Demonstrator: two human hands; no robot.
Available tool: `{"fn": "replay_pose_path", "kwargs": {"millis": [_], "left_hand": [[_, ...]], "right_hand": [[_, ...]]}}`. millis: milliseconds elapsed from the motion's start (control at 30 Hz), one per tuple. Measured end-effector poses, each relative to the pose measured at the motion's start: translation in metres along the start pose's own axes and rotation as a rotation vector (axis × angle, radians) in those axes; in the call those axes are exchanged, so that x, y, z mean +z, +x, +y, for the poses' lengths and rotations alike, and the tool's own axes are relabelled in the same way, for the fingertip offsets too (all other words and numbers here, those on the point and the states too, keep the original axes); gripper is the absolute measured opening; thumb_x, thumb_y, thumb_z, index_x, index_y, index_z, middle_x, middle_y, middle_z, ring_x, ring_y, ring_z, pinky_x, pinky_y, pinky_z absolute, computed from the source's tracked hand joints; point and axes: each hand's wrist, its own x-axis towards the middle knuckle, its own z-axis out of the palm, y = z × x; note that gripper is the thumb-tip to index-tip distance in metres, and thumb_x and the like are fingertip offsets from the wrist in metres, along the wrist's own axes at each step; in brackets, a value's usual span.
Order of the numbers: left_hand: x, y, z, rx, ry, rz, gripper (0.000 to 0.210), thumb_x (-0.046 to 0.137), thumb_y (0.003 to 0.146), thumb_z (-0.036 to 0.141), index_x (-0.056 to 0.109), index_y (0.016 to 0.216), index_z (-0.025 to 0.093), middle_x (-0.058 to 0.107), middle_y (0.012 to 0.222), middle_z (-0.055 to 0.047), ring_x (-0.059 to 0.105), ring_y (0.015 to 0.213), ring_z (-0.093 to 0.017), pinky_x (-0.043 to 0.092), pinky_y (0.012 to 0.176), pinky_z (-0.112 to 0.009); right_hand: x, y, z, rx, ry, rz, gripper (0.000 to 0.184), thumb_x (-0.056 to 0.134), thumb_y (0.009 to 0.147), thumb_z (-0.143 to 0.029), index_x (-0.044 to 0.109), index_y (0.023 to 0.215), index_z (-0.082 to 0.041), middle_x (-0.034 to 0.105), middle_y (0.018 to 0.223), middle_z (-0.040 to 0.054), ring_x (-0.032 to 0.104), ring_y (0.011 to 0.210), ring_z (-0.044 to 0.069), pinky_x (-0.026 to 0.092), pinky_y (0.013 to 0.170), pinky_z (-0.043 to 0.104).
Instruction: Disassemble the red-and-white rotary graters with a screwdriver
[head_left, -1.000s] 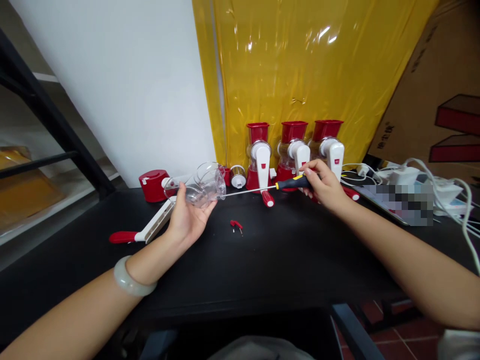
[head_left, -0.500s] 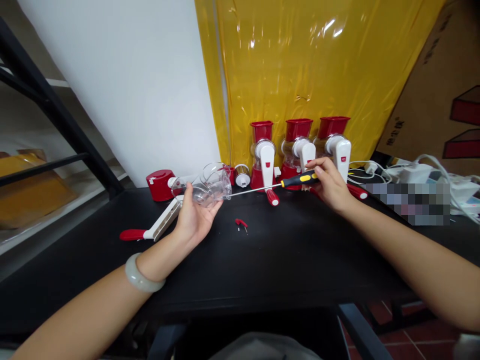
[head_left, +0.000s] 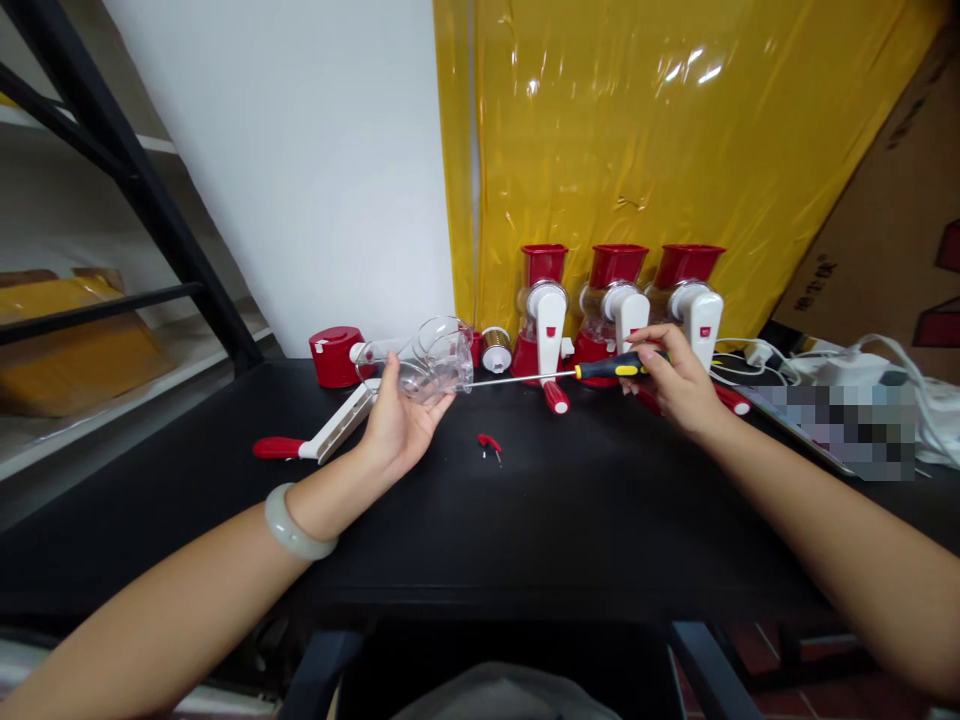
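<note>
My left hand (head_left: 405, 420) is closed around a clear plastic grater housing (head_left: 442, 365), which lies on its side above the table. In my right hand (head_left: 675, 385) is a screwdriver (head_left: 611, 368) with a black and yellow handle, gripped by the fingers. Its long shaft points left and its tip meets the housing's right end; the exact contact is hard to make out. Below the housing lie a small red part (head_left: 490, 442) and tiny screw-like pieces. Behind my left hand are a white crank handle with a red grip (head_left: 279, 447) and a red round part (head_left: 335, 356).
Several red and white rotary graters (head_left: 546, 320) stand along the back, beside a grater drum (head_left: 496, 350). White cables and plugs (head_left: 847, 370) and a blurred flat item (head_left: 840, 425) lie right. A black shelf frame (head_left: 180, 240) rises at left, a cardboard box (head_left: 862, 220) at right.
The view has shifted a little, so everything sits slightly further right. Both hands keep their holds, with the screwdriver still at the housing's end.
</note>
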Motion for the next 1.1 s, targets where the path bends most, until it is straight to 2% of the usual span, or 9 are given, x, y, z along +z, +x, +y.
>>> {"fn": "replay_pose_path", "kwargs": {"millis": [233,333,467,567,633,800,900,1000,1100], "left_hand": [[-0.001,-0.001,-0.001,-0.006,0.003,-0.029,0.054,0.047,0.095,0.052,0.048,0.139,0.02,0.064,0.127,-0.014,0.058,0.122,-0.026,0.048,0.102,-0.041],[-0.002,0.0,-0.001,-0.009,-0.002,-0.03,0.055,0.048,0.095,0.052,0.047,0.14,0.02,0.064,0.126,-0.013,0.06,0.12,-0.025,0.048,0.102,-0.04],[-0.001,0.0,0.0,-0.018,0.001,-0.027,0.054,0.047,0.095,0.052,0.049,0.138,0.018,0.064,0.126,-0.014,0.061,0.118,-0.025,0.048,0.102,-0.039],[-0.002,0.0,-0.001,-0.015,-0.004,-0.025,0.054,0.048,0.096,0.051,0.048,0.138,0.019,0.064,0.126,-0.015,0.061,0.119,-0.026,0.049,0.101,-0.039],[-0.003,0.001,-0.001,-0.022,-0.017,-0.037,0.054,0.049,0.095,0.051,0.048,0.139,0.02,0.065,0.126,-0.015,0.061,0.119,-0.026,0.05,0.1,-0.039],[-0.006,0.003,-0.001,-0.012,-0.059,-0.059,0.055,0.053,0.093,0.05,0.047,0.141,0.022,0.065,0.126,-0.013,0.061,0.118,-0.025,0.05,0.1,-0.038],[-0.006,0.002,-0.001,-0.007,-0.053,-0.056,0.055,0.053,0.094,0.05,0.047,0.14,0.021,0.064,0.127,-0.014,0.061,0.119,-0.025,0.049,0.101,-0.038],[-0.004,0.001,-0.001,-0.017,-0.036,-0.06,0.055,0.052,0.093,0.051,0.048,0.139,0.02,0.065,0.126,-0.014,0.061,0.118,-0.026,0.049,0.101,-0.039],[-0.003,-0.001,-0.001,-0.023,-0.021,-0.057,0.055,0.05,0.094,0.052,0.05,0.138,0.019,0.066,0.125,-0.014,0.061,0.118,-0.026,0.049,0.101,-0.039]], "right_hand": [[0.0,0.0,0.003,0.046,0.143,-0.012,0.021,0.057,0.083,-0.029,0.055,0.104,-0.027,0.06,0.087,0.0011,0.062,0.065,0.018,0.055,0.061,0.036],[0.0,-0.001,0.0,0.023,0.121,-0.002,0.019,0.055,0.087,-0.039,0.055,0.102,-0.027,0.061,0.081,0.001,0.062,0.063,0.018,0.054,0.059,0.036],[0.0,-0.004,-0.009,0.043,0.008,-0.016,0.037,0.038,0.095,-0.058,0.055,0.101,-0.026,0.056,0.06,-0.0003,0.053,0.045,0.018,0.045,0.045,0.034],[0.0,-0.005,-0.015,0.111,-0.1,0.004,0.038,0.042,0.093,-0.061,0.057,0.1,-0.026,0.048,0.049,-0.0028,0.045,0.036,0.016,0.034,0.035,0.031],[0.001,-0.005,-0.017,0.117,-0.101,0.001,0.034,0.048,0.091,-0.058,0.056,0.099,-0.027,0.046,0.048,-0.0039,0.046,0.036,0.016,0.034,0.035,0.03],[0.005,-0.002,-0.011,0.059,0.006,-0.001,0.028,0.056,0.089,-0.052,0.05,0.103,-0.028,0.049,0.058,-0.0044,0.053,0.044,0.016,0.045,0.044,0.032],[0.005,-0.001,-0.006,0.035,0.065,0.015,0.028,0.058,0.088,-0.047,0.047,0.108,-0.03,0.055,0.073,-0.0014,0.056,0.05,0.017,0.052,0.053,0.038],[0.004,0.0,-0.002,0.054,0.122,0.02,0.028,0.059,0.086,-0.042,0.048,0.11,-0.033,0.057,0.091,0.0024,0.061,0.058,0.019,0.056,0.059,0.043],[0.002,0.0,0.001,0.057,0.155,0.002,0.028,0.061,0.083,-0.038,0.05,0.108,-0.033,0.057,0.099,0.0038,0.063,0.064,0.021,0.056,0.062,0.046]]}}
